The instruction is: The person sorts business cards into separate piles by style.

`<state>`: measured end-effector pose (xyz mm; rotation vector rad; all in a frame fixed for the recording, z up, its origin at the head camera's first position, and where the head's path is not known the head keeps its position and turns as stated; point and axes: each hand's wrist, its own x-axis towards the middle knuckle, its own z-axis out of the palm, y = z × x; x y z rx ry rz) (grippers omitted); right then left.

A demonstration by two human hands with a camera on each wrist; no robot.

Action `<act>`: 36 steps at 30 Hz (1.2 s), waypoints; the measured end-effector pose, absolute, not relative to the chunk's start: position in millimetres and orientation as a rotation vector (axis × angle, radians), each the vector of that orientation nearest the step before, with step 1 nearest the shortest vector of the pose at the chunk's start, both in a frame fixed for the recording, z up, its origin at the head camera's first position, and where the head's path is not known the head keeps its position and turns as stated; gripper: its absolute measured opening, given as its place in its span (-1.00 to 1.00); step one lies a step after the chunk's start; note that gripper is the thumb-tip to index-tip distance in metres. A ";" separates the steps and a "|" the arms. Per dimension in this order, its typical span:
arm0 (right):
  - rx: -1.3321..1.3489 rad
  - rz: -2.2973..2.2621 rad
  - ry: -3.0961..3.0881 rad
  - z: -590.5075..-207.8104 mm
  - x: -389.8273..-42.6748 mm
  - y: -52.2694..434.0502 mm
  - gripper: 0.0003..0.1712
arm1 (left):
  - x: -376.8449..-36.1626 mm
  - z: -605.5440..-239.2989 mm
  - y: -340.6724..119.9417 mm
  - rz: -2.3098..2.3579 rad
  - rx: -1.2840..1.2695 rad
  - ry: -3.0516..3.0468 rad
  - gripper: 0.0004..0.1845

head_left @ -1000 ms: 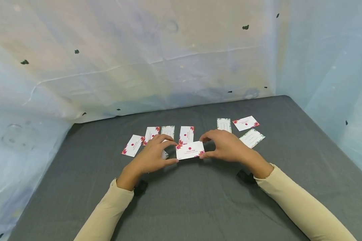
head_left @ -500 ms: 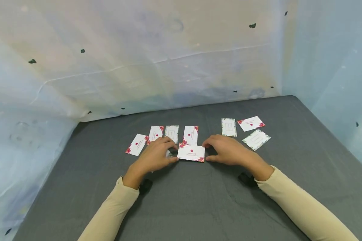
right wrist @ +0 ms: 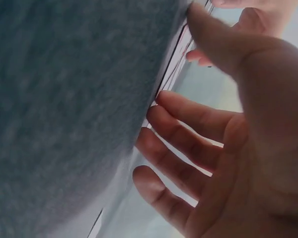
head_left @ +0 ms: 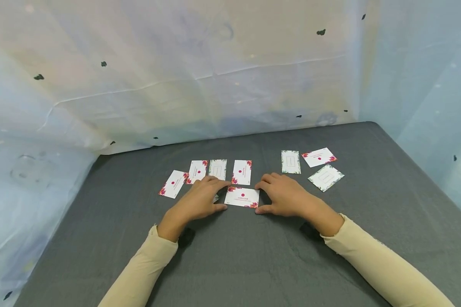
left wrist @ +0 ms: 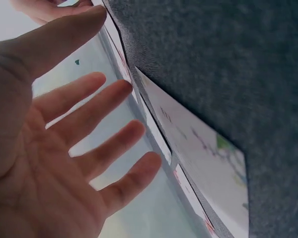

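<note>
Between the two hands, a card (head_left: 242,198) lies flat on the grey counter (head_left: 253,256). Left hand (head_left: 198,200) and right hand (head_left: 285,194) flank its short edges, fingers (left wrist: 94,94) extended and relaxed, thumb and forefinger tips touching or just beside it; nothing gripped. Judged step: squaring the card below the row (head_left: 209,171). Three more cards (head_left: 311,164) lie to the right. No containers visible.

Head view overhead, wrist views close, table-level

Grey cloth-covered table (head_left: 253,264), white floral cards (head_left: 241,197) scattered flat, both hands resting on it
</note>
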<state>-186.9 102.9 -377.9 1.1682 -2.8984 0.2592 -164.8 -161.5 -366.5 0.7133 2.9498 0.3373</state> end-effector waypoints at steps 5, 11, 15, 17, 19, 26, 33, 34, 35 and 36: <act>1.159 0.235 -2.887 -377.1 -185.4 101.8 -0.40 | -164.1 -368.1 -160.6 0.314 0.731 2.928 -0.36; 1.163 0.273 -2.930 -376.4 -185.1 103.0 -0.41 | -163.0 -369.9 -159.8 0.289 0.725 2.941 -0.36; 1.160 0.295 -2.936 -377.0 -186.8 103.5 -0.40 | -164.3 -370.5 -159.5 0.274 0.712 2.950 -0.36; 1.166 0.300 -2.929 -376.9 -187.6 103.6 -0.41 | -164.7 -370.2 -159.4 0.272 0.715 2.957 -0.37; 1.176 0.305 -2.928 -376.8 -188.1 103.7 -0.41 | -164.7 -369.6 -159.4 0.271 0.722 2.959 -0.37; 1.194 0.310 -2.934 -376.3 -188.7 104.6 -0.40 | -164.1 -367.9 -160.3 0.256 0.738 2.930 -0.38; 1.194 0.307 -2.938 -375.4 -188.5 105.0 -0.39 | -163.5 -367.8 -161.3 0.267 0.713 2.886 -0.41; 1.193 0.308 -2.938 -375.6 -188.5 104.9 -0.39 | -163.5 -367.8 -161.6 0.271 0.710 2.885 -0.42; 1.191 0.311 -2.939 -376.0 -188.7 104.8 -0.39 | -163.5 -367.9 -161.9 0.273 0.707 2.886 -0.42; 1.190 0.315 -2.939 -376.5 -189.0 104.6 -0.40 | -163.6 -368.1 -162.3 0.275 0.706 2.890 -0.42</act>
